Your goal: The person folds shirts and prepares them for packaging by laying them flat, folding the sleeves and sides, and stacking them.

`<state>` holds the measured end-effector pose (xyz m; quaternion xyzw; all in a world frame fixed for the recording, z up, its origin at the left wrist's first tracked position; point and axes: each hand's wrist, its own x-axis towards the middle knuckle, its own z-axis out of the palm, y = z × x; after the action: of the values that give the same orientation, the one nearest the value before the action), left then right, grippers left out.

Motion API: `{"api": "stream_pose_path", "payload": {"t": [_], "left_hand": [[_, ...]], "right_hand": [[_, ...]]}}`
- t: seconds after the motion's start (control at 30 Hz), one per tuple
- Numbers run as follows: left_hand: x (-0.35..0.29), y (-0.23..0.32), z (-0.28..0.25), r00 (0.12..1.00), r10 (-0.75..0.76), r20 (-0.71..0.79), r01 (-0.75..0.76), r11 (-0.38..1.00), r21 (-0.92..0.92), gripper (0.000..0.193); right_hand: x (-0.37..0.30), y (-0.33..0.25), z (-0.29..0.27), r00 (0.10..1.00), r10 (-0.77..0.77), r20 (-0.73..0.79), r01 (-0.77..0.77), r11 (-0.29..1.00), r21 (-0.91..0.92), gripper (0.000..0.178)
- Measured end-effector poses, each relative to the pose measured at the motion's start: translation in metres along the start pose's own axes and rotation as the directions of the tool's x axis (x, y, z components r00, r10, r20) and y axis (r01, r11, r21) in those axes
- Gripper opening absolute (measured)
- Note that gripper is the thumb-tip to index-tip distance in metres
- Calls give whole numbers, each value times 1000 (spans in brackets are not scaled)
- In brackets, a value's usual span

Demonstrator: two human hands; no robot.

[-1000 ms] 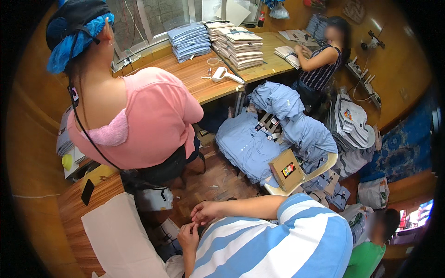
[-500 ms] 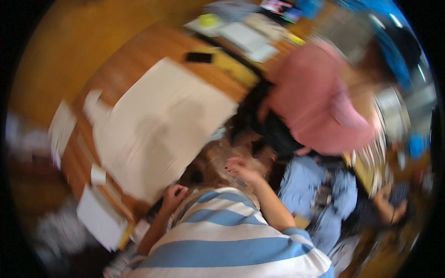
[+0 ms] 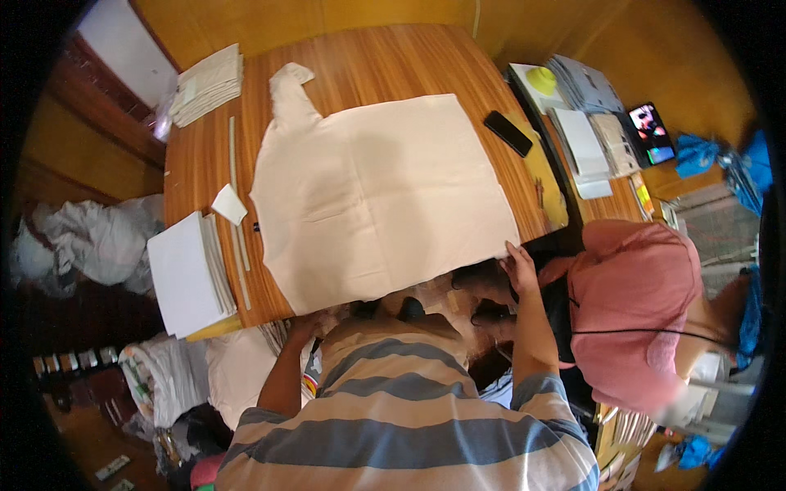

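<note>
A cream garment (image 3: 385, 192), seemingly a shirt with one sleeve stretched out at its far left, lies flat on the wooden table (image 3: 368, 61). My right hand (image 3: 517, 266) pinches its near right corner at the table's edge. Close to the garment's near left corner is my left hand (image 3: 303, 327), low by the edge, with its fingers hidden from sight. Shadows fall across the middle of the cloth.
A phone (image 3: 508, 133) lies right of the garment. At the left are a stack of white sheets (image 3: 188, 274), a long thin strip (image 3: 237, 221) and folded cloth (image 3: 209, 86). A co-worker in a pink shirt (image 3: 639, 311) sits close on my right, beside a side table with papers (image 3: 581, 151).
My view has turned and steadied, bringing the table in front of me. My right hand has gone from before my body to the garment's near right corner. My left hand's fingers have dropped from sight.
</note>
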<state>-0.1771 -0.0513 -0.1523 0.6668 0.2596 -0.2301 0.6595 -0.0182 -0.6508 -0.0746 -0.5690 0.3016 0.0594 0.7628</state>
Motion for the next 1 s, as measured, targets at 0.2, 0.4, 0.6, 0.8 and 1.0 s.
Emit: {"api": "stream_pose_path", "payload": {"t": [0.2, 0.4, 0.6, 0.8, 1.0], "left_hand": [[-76, -55, -60, 977, 152, -148, -116, 967, 226, 29], [-262, 30, -203, 737, 479, -477, -521, 852, 50, 50], [-321, 283, -159, 488, 619, -616, -799, 600, -30, 42], [-128, 494, -147, 642, 646, -412, -761, 603, -239, 30], [111, 547, -169, 799, 443, -406, -490, 872, -15, 44]], "right_hand": [[-44, -1, -39, 984, -80, 161, 128, 941, -314, 39], [-89, -72, -14, 943, -332, 0, 314, 891, 327, 45], [-63, -220, 43, 452, -789, 417, 377, 593, 712, 56], [-17, -304, 180, 681, -694, 231, 613, 714, 337, 46], [115, -294, 263, 869, -391, 304, 386, 919, 79, 35]]}}
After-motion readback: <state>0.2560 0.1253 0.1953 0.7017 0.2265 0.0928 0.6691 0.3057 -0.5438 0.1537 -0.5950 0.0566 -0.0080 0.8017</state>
